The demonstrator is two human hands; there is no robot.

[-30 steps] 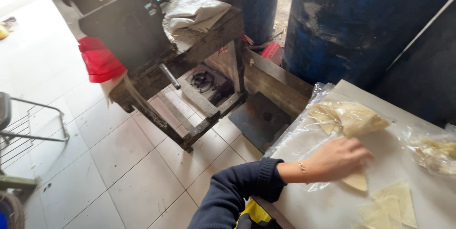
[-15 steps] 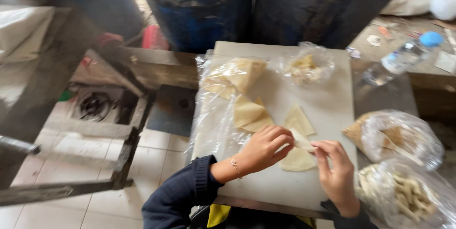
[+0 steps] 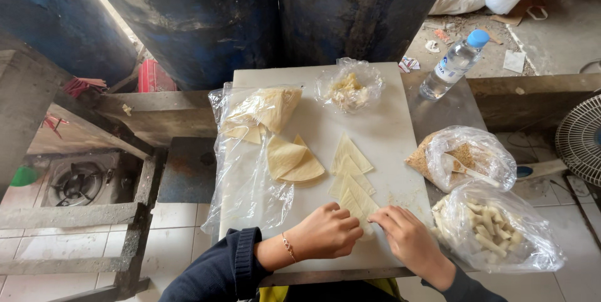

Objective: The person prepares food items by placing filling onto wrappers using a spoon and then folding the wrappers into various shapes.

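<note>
Both hands now closer together, left hand [image 3: 328,234], right hand [image 3: 407,239], fingers [image 3: 352,230] pinching pastry wrapper [image 3: 360,208]

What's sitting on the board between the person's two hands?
In the head view, a pale triangular pastry wrapper lies between the left hand and the right hand; both hands' fingertips touch it on the white board.

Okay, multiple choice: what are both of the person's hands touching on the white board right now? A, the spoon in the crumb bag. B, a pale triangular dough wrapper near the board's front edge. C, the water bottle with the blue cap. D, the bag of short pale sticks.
B: the left hand and right hand meet on a pale triangular dough wrapper at the near edge of the white board.
</note>
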